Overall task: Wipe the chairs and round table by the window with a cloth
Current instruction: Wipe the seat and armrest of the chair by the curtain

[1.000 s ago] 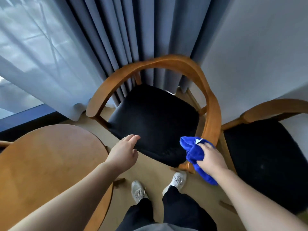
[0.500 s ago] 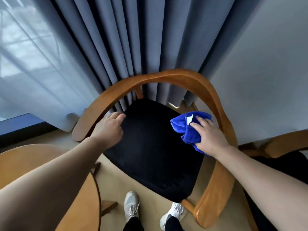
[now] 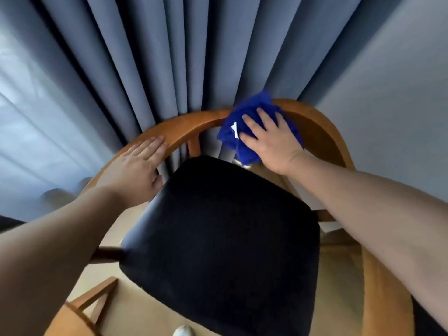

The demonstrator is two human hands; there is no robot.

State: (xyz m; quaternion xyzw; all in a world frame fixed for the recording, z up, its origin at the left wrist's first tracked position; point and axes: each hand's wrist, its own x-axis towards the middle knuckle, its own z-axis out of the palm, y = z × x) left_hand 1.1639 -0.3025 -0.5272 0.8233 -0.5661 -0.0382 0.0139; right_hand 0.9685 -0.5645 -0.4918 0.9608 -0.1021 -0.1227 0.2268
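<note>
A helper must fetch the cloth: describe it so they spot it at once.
Find the wooden chair with the black seat against the grey-blue curtain. On its curved back rail, under the right hand, lies the cloth: bright blue, crumpled, white tag.

Grey-blue pleated curtains (image 3: 169, 57) hang across the far side. A pale sheer curtain (image 3: 36, 141) covers the left, a plain grey wall (image 3: 388, 105) the right. Beige floor (image 3: 145, 316) lies near, with a white shoe tip (image 3: 184, 332) at the near edge.

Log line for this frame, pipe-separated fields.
phase: chair rail wipe | right hand: presses blue cloth on rail | left hand: flat on rail
</note>
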